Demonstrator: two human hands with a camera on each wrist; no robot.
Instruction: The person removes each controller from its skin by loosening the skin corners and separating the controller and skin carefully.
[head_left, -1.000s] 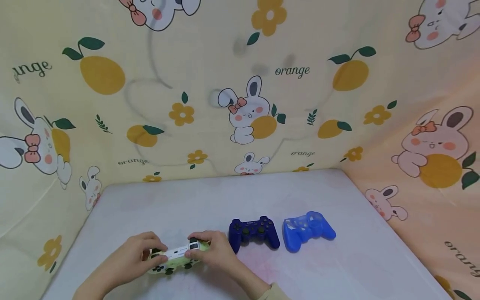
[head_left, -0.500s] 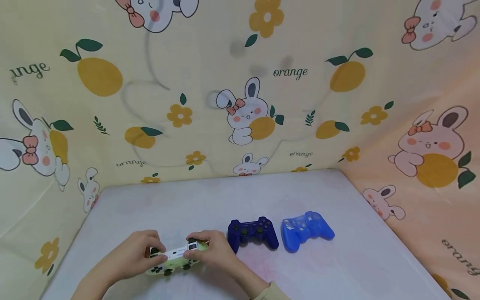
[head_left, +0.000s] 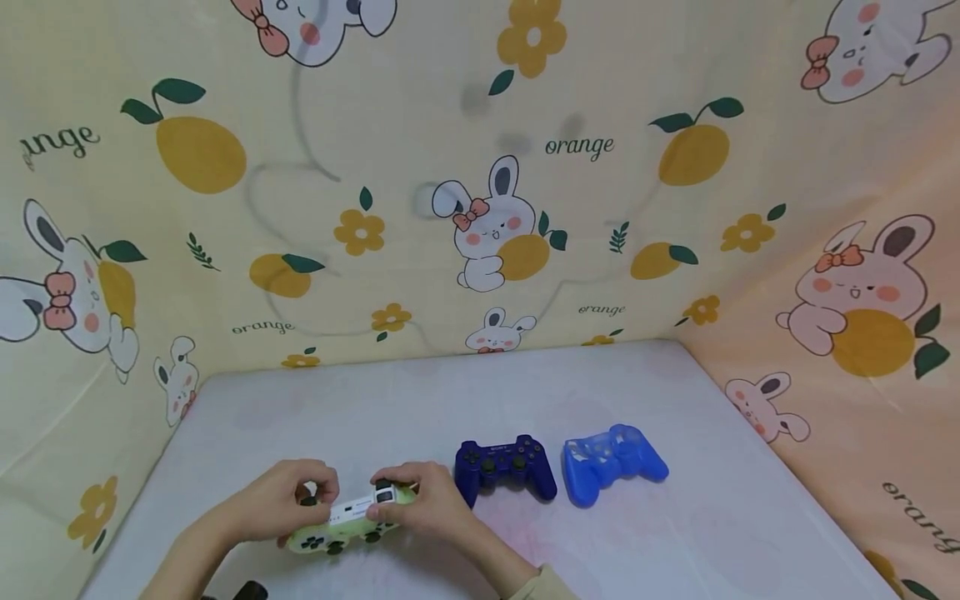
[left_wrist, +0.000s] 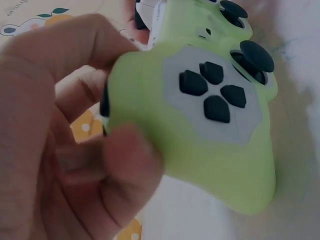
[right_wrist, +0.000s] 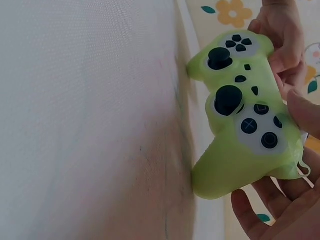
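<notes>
Green cover [right_wrist: 267,80]: seen over the front and both handles of the white controller [head_left: 352,508], with buttons and sticks showing through its openings; the fitting is judged nearly complete.
Left to do: perhaps some seating at the shoulder edges, where white shell is exposed in the head view (full seating there cannot be confirmed).
Controller's place: held at about eight o'clock from the table's middle, tilted, its top edge turned upward.
Left hand [head_left: 277,500]: fingers curled around the shoulder at nine o'clock, with a fingertip blurred against the cover.
Right hand [head_left: 429,500]: the shoulder at three o'clock is gripped between thumb and fingers, beside a small loop [right_wrist: 305,171] on the cover.
Navy controller [head_left: 506,468]: left lying bare, toward two o'clock from the held one.
Blue cover [head_left: 615,465]: laid at three o'clock from the navy controller, not on it.
Table [head_left: 750,517]: pale, faintly stained pink.
Backdrop [head_left: 420,108]: hung at twelve o'clock, printed with rabbits and oranges; the sides are closed by similar cloth at ten and two.
</notes>
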